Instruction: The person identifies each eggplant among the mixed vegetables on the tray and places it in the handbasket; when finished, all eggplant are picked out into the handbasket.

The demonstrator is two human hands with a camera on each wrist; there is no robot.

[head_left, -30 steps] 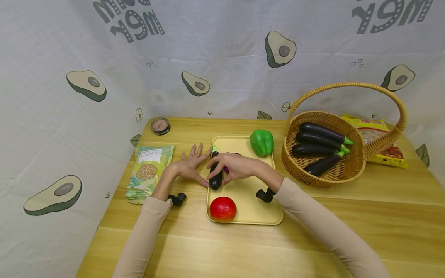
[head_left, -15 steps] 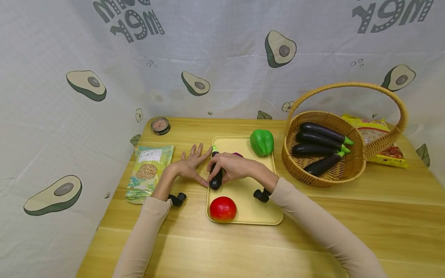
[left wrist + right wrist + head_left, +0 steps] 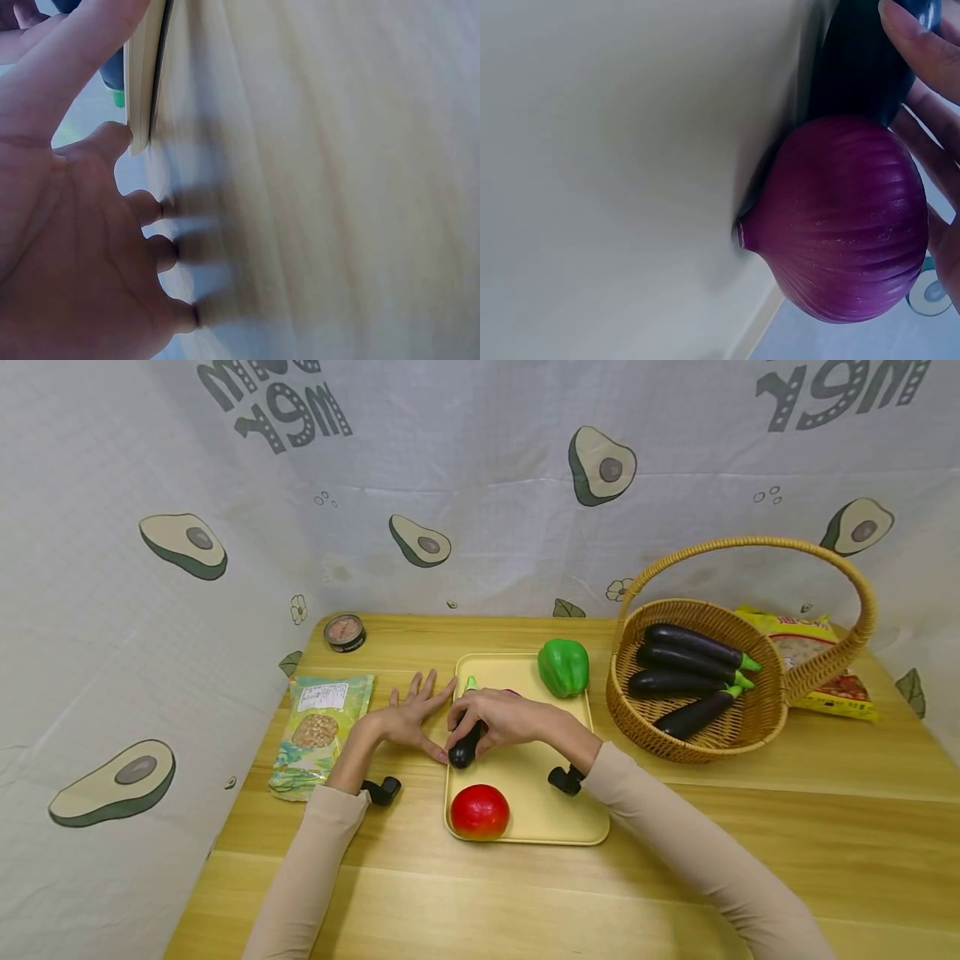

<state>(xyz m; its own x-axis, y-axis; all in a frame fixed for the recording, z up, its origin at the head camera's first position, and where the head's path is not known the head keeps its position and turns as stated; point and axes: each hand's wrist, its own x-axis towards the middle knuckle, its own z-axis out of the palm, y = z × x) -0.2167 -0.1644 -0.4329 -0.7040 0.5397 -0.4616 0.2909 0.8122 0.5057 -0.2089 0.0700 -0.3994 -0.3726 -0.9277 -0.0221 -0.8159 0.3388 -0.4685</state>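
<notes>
My right hand [image 3: 506,718] grips a dark eggplant [image 3: 462,753] along the left side of a pale yellow tray [image 3: 555,760]. The thumb and fingers straddle its body; its green stem points away from me. A purple onion [image 3: 847,225] sits against the eggplant in the right wrist view; from the head it is mostly hidden under that hand. Fingers spread, my left hand [image 3: 408,718] rests by the tray's left edge, thumb and index finger touching the rim and the other fingertips on the table. A green bell pepper [image 3: 563,667] and a red tomato [image 3: 480,812] lie on the tray.
A wicker basket [image 3: 697,750] with several eggplants stands right of the tray, its tall handle arching up. Behind it lies a yellow packet [image 3: 832,689]. On the left are a bag of nuts or beans [image 3: 318,735] and a small round tin [image 3: 345,632].
My right hand has closed around the eggplant, and its stem end has swung slightly to the right. The left hand keeps its place.
</notes>
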